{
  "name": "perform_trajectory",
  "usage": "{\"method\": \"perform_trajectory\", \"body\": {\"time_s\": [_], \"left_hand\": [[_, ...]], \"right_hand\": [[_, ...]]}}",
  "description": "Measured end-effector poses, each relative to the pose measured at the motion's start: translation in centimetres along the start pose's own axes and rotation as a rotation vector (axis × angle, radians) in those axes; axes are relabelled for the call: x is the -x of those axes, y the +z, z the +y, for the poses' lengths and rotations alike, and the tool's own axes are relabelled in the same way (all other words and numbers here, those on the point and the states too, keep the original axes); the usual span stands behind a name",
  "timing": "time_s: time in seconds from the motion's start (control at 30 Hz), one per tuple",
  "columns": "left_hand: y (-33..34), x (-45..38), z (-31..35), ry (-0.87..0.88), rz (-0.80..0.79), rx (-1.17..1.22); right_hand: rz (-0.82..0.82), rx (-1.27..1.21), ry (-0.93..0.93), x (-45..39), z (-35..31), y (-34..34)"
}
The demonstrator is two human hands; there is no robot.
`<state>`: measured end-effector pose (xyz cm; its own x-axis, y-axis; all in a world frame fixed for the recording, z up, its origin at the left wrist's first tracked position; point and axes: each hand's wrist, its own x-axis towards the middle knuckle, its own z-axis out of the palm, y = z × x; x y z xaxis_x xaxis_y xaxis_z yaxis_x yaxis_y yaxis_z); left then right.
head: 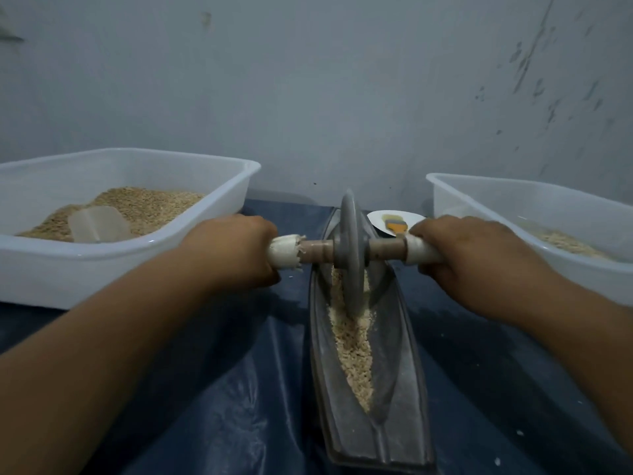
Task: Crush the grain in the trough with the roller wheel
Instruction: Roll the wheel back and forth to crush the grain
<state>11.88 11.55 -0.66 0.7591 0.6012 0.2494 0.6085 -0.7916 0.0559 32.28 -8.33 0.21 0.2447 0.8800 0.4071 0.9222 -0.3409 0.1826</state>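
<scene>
Hands (236, 248) (459, 252) hide roller wheel (350, 255) handle ends.

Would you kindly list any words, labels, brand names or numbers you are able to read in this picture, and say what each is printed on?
None: no writing shows anywhere in this view.
Left tub, right tub: plain white plastic, no label.
Roller wheel and trough: bare grey surfaces, no marking.
Brush on the small plate: no print can be made out.
</scene>
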Motion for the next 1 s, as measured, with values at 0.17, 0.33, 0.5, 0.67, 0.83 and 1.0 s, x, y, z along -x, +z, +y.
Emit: {"method": "perform_trajectory", "body": {"time_s": [0.17, 0.33, 0.5, 0.67, 0.83, 1.0], "left_hand": [[-3.6, 2.0, -0.6, 0.07, -0.328, 0.004], [-3.3, 1.7, -0.1, 0.089, -0.215, 0.002], [0.3, 0.1, 0.5, 0.025, 0.212, -0.012], [-2.0, 1.0, -0.1, 0.073, -0.147, 0.014], [-4.8, 2.7, 0.0, 0.123, -0.343, 0.032], [-1.1, 1.0, 1.0, 0.079, 0.145, -0.017]], "right_hand": [[-0.543, -0.331, -0.032, 2.4, 2.6, -3.6], [-0.588, -0.421, -0.025, 2.3, 2.5, -3.6], [-0.036, -0.134, 0.036, 0.6, 0.1, 0.1], [-0.338, -0.251, 0.016, 1.7, 1.2, -2.4], [-0.739, -0.482, -0.053, 2.8, 2.6, -5.0], [-0.296, -0.352, 0.07, 1.5, 1.4, -1.2]]}}
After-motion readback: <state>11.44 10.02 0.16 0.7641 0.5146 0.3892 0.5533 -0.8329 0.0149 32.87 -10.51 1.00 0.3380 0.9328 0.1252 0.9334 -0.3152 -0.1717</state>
